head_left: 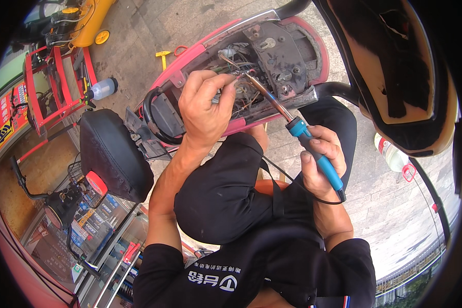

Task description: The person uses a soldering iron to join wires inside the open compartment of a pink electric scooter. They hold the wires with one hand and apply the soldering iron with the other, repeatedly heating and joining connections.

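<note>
My right hand [323, 159] is wrapped around the teal and dark handle of a soldering iron [277, 105]. Its long metal shaft slants up and left, the tip close to my left fingertips. A black cord trails from the handle's lower end. My left hand [208, 102] pinches what looks like a thin wire at the iron's tip; fingers partly cover it. Both hands are over the opened body of a pink and black electric scooter [190, 59], where tangled wires [231, 56] lie exposed beside a dark, dirty plate [277, 51].
A black scooter seat [115, 154] stands at left, near a red metal frame [61, 84] and a plastic bottle [103, 89]. A yellow hammer [163, 57] lies on the paving beyond the scooter. A large dark glossy panel [400, 66] juts in at upper right, above a clear jug [390, 154].
</note>
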Motion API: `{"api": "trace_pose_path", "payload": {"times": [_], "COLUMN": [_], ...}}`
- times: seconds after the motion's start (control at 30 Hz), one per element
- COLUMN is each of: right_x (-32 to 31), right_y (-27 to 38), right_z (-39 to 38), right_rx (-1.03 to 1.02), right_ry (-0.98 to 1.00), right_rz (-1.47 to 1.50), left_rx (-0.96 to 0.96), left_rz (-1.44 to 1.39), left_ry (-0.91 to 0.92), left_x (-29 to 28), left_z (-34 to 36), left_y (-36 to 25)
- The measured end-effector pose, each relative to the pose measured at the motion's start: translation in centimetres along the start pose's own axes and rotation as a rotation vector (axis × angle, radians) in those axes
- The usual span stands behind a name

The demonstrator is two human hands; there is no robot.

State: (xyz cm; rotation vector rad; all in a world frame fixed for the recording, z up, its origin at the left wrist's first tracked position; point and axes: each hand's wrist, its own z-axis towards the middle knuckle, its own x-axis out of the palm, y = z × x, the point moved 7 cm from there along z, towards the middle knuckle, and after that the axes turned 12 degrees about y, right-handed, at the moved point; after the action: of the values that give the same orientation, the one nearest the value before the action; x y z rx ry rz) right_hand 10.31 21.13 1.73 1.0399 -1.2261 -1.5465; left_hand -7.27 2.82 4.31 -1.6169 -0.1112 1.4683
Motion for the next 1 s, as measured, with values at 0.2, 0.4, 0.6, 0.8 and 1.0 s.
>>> {"api": "trace_pose_path", "payload": {"times": [0.2,0.4,0.6,0.8,1.0], "right_x": [0.04,0.07,0.08,0.09,0.15], "right_y": [-0.12,-0.13,-0.09,-0.07,0.02], "right_z": [-0.12,-0.08,-0.04,0.02,0.13], "right_rx": [0.016,0.013,0.013,0.013,0.002], "right_ry": [0.003,0.005,0.007,0.010,0.017], "right_rz": [0.010,0.002,0.000,-0.003,0.003], "left_rx": [0.007,0.000,-0.011,-0.017,-0.017], "left_rz": [0.011,0.020,0.013,-0.009,-0.042], "left_ry": [-0.001,-0.001,-0.005,0.011,0.024], "left_x": [0.03,0.09,0.21,0.43,0.50], "left_z": [0.11,0.18,0.26,0.34,0.00], "left_y": [-0.10,-0.13,-0.04,-0.01,0.10]}}
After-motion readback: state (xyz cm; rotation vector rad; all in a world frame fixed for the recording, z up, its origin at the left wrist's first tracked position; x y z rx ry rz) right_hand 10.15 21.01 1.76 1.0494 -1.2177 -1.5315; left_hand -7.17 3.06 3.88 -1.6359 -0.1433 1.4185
